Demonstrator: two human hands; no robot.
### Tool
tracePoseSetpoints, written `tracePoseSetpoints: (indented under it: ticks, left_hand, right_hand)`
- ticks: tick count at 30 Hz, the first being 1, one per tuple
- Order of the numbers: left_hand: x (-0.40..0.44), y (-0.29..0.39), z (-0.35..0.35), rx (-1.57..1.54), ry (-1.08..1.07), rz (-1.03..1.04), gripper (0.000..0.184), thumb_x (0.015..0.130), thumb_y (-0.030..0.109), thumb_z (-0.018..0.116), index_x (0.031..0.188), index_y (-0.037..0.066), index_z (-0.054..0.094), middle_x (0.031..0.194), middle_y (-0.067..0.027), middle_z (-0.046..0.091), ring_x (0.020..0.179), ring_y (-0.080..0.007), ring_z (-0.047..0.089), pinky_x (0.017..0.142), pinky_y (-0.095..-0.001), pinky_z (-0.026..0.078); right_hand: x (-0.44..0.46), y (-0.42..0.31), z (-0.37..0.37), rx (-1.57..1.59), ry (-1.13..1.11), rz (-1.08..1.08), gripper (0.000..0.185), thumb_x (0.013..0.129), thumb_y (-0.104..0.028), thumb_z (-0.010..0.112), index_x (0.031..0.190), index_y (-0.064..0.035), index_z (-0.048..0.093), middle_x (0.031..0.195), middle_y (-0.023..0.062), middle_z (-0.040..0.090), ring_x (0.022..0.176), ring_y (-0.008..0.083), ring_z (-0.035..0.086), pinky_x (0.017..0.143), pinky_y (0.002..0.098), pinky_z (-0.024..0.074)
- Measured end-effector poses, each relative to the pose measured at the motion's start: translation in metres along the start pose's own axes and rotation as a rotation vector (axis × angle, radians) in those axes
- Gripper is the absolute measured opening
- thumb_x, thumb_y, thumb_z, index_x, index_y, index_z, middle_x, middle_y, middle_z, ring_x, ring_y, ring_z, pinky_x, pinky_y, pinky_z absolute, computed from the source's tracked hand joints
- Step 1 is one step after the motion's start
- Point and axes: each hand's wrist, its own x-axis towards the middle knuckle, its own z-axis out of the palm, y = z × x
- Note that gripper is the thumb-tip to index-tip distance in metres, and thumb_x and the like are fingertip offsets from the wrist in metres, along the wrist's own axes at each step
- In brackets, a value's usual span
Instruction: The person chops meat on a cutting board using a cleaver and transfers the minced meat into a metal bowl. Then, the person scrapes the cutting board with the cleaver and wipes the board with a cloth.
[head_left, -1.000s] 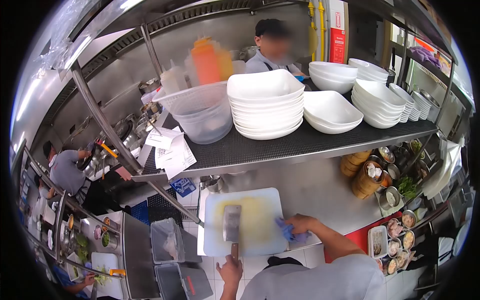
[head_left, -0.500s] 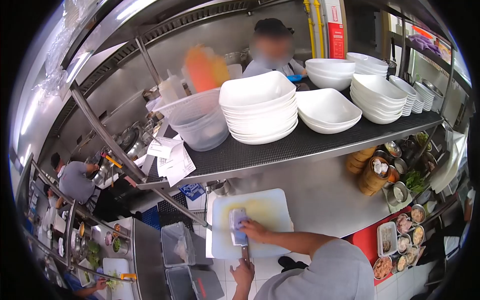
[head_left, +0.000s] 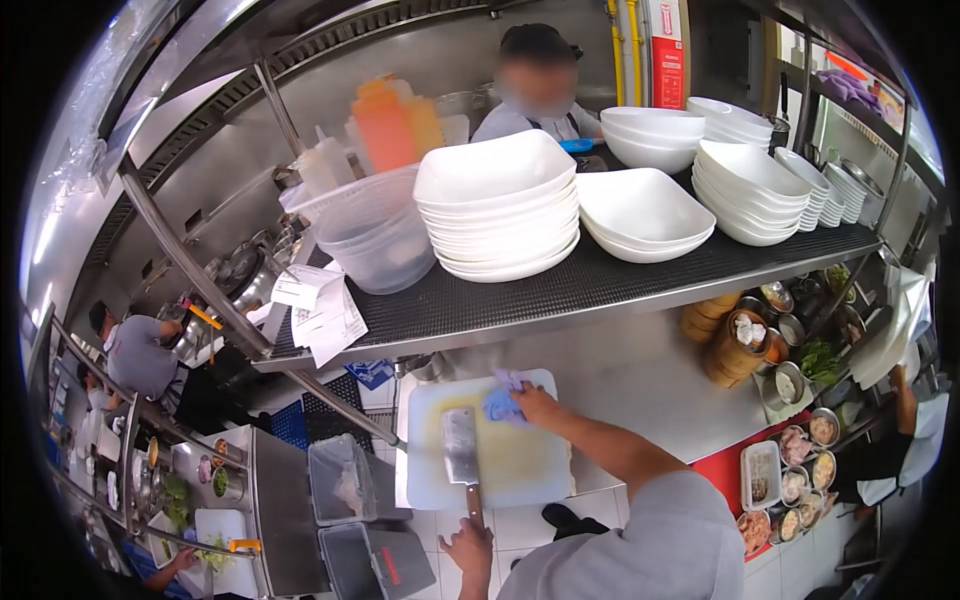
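A cleaver (head_left: 461, 448) with a wooden handle lies over the cutting board (head_left: 540, 480), its blade flat on the pale, yellow-stained surface. My left hand (head_left: 468, 547) is at the handle's lower end, off the board's front edge, with fingers closed around it. Toward the board's far right, my right hand (head_left: 537, 402) grips a bunched purple-blue cloth (head_left: 504, 402) pressed onto the surface. The cloth is apart from the blade.
Above the steel counter (head_left: 640, 400) runs a shelf with stacked white bowls (head_left: 500, 215), plastic tubs (head_left: 375, 245) and paper slips (head_left: 325, 310). Bamboo steamers (head_left: 735, 350) and ingredient containers (head_left: 790, 470) stand right. Grey bins (head_left: 350, 480) are left. Co-workers (head_left: 150, 355) are nearby.
My right hand has moved with the cloth from the cleaver blade to the board's far right. My left hand stays at the handle. The whole view has shifted slightly.
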Motion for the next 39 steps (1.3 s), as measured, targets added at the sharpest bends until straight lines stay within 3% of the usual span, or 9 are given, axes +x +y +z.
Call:
tracePoseSetpoints:
  ticks: [7,9,13,17,23,28,31,35,39]
  left_hand:
    - [0.003,0.004,-0.020,-0.104,-0.016,0.029,0.034,0.083,0.028,0.069,0.105,0.008,0.053,0.073,-0.0122,0.069,0.072,-0.0361,0.069,0.106,-0.0644,0.034]
    - [0.005,0.002,-0.032,-0.278,0.005,0.058,0.037,0.085,0.029,0.068,0.110,0.004,0.056,0.075,-0.0145,0.071,0.073,-0.0384,0.069,0.101,-0.0559,0.042]
    - [0.017,0.007,-0.086,-0.861,-0.213,-0.162,0.044,0.102,0.040,0.053,0.113,-0.002,0.060,0.079,-0.0164,0.071,0.073,-0.0267,0.071,0.085,-0.0377,0.051]
    - [0.012,-0.018,-0.059,-1.578,-0.370,-0.381,0.052,0.106,0.042,0.046,0.120,-0.006,0.057,0.084,-0.0128,0.069,0.080,-0.0233,0.070,0.089,-0.0372,0.051]
    - [-0.013,-0.026,0.001,-1.474,-0.381,-0.480,0.051,0.104,0.040,0.053,0.128,-0.005,0.052,0.086,-0.0061,0.062,0.085,-0.0207,0.071,0.085,-0.0321,0.053]
    - [-0.015,-0.026,0.007,-1.435,-0.331,-0.457,0.043,0.104,0.039,0.056,0.114,-0.002,0.056,0.092,-0.0076,0.062,0.078,-0.0191,0.070,0.081,-0.0312,0.052]
    - [-0.020,-0.031,0.013,-1.521,-0.338,-0.491,0.043,0.103,0.042,0.056,0.106,0.000,0.059,0.094,-0.0066,0.062,0.072,-0.0167,0.069,0.080,-0.0289,0.050]
    - [-0.020,-0.026,0.014,-1.394,-0.271,-0.471,0.054,0.100,0.051,0.056,0.104,-0.002,0.058,0.086,-0.0079,0.064,0.074,-0.0172,0.071,0.074,-0.0308,0.052]
    - [-0.024,-0.027,0.011,-1.191,-0.296,-0.497,0.056,0.100,0.054,0.054,0.096,-0.002,0.059,0.076,-0.0112,0.067,0.070,-0.0210,0.072,0.067,-0.0331,0.053]
  right_hand:
    - [-0.157,0.002,-0.018,0.153,-0.175,0.013,0.047,0.084,-0.012,0.063,0.131,-0.0161,0.060,0.131,0.0268,0.054,0.110,0.0465,0.061,0.097,0.0489,0.0510]
    - [-0.181,0.013,-0.057,0.252,-0.459,-0.082,0.052,0.078,-0.006,0.064,0.129,-0.0131,0.063,0.124,0.0249,0.061,0.111,0.0418,0.061,0.099,0.0465,0.0499]
    - [-0.189,0.018,-0.064,0.446,0.006,-0.065,0.051,0.075,-0.002,0.066,0.126,-0.0081,0.064,0.118,0.0237,0.063,0.108,0.0413,0.063,0.096,0.0460,0.0506]
    - [-0.172,-0.058,-0.110,0.507,-0.027,-0.003,0.048,0.080,0.000,0.063,0.128,-0.0078,0.063,0.129,0.0228,0.056,0.114,0.0412,0.059,0.101,0.0440,0.0485]
    - [-0.134,-0.140,-0.036,0.608,0.110,-0.170,0.046,0.082,-0.006,0.066,0.128,-0.0085,0.062,0.135,0.0223,0.049,0.119,0.0407,0.053,0.102,0.0458,0.0460]
    - [-0.085,-0.184,0.057,0.072,0.036,-0.495,0.035,0.093,-0.020,0.060,0.126,-0.0112,0.066,0.150,0.0178,0.045,0.138,0.0391,0.041,0.114,0.0562,0.0317]
    - [-0.031,-0.188,0.071,-0.102,-0.009,-0.469,0.032,0.096,-0.018,0.054,0.123,-0.0131,0.069,0.153,0.0165,0.045,0.143,0.0378,0.037,0.116,0.0568,0.0279]
    - [0.067,-0.184,0.074,-0.062,0.175,-0.372,0.027,0.097,-0.019,0.049,0.112,-0.0103,0.071,0.147,0.0138,0.051,0.137,0.0378,0.043,0.114,0.0538,0.0328]
    - [0.127,-0.157,0.059,-0.135,0.124,-0.310,0.021,0.092,-0.014,0.052,0.102,-0.0092,0.069,0.124,0.0145,0.061,0.116,0.0351,0.057,0.102,0.0478,0.0470]
